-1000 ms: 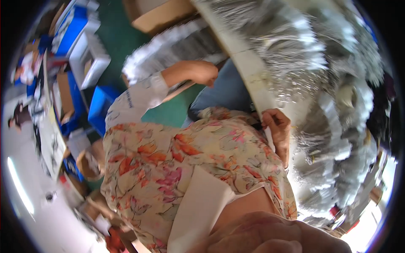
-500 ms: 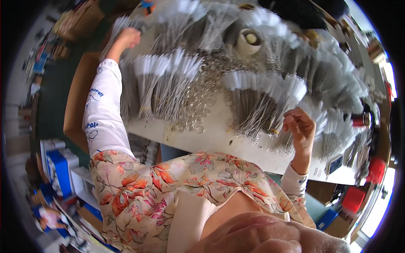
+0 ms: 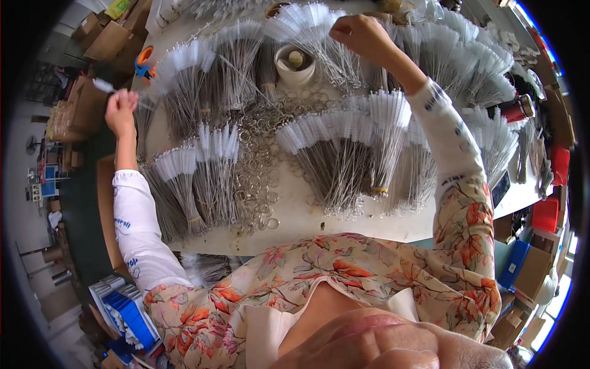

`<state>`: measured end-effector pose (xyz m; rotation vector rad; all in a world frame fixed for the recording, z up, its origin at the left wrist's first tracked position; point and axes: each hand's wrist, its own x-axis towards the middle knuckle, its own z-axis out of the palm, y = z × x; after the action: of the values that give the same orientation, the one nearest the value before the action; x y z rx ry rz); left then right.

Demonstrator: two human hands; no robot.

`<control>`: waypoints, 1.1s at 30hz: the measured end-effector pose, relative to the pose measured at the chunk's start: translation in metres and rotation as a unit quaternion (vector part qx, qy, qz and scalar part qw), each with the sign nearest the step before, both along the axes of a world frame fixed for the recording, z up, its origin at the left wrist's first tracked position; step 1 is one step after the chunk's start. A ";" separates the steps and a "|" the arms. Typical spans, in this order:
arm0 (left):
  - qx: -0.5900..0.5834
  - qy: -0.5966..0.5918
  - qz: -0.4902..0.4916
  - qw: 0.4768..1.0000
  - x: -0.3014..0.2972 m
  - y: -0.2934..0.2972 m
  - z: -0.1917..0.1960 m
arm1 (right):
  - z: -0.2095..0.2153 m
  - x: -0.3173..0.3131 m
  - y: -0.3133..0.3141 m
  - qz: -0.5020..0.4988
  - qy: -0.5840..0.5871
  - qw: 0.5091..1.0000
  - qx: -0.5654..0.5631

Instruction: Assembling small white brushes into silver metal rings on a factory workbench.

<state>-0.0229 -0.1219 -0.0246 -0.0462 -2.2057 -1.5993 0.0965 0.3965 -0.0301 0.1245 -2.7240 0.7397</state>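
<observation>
At the table's left edge my left hand is closed on a thin wire brush, whose white bristle head sticks out past the fingers to the left. My right hand reaches over the far side, fingers curled together beside a fanned bundle of white-bristled wire brushes. Whether anything is pinched there cannot be made out. Closer in lie more brush bundles, a left one and a wide middle one, bristles pointing away from me. Loose metal rings are scattered between them.
A white round container holding a pale round thing stands among the far bundles. Orange-and-blue tape rolls sit at the far left corner. To the right are a dark red spool and a red bin. A cardboard box stands left of the table.
My right hand has swung from the near right bundles to the far side of the table. My left hand has shifted off the left bundles, and a brush now shows in it. The whole view has shifted.
</observation>
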 end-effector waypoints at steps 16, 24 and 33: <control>-0.466 -0.066 -0.135 0.872 0.064 0.210 -0.033 | 0.056 0.019 0.038 -0.050 0.134 0.958 -0.248; -0.011 -0.121 -0.121 0.985 0.076 0.162 0.015 | 0.000 0.061 0.178 -0.233 0.112 0.964 -0.062; -0.165 -0.147 -0.197 0.955 0.203 0.167 0.070 | -0.018 0.068 0.176 -0.308 -0.100 0.943 -0.073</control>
<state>0.1804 0.0455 0.0454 -0.3916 -2.8231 -1.4808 0.1640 0.5724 -0.0484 -0.8390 -2.6308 0.7796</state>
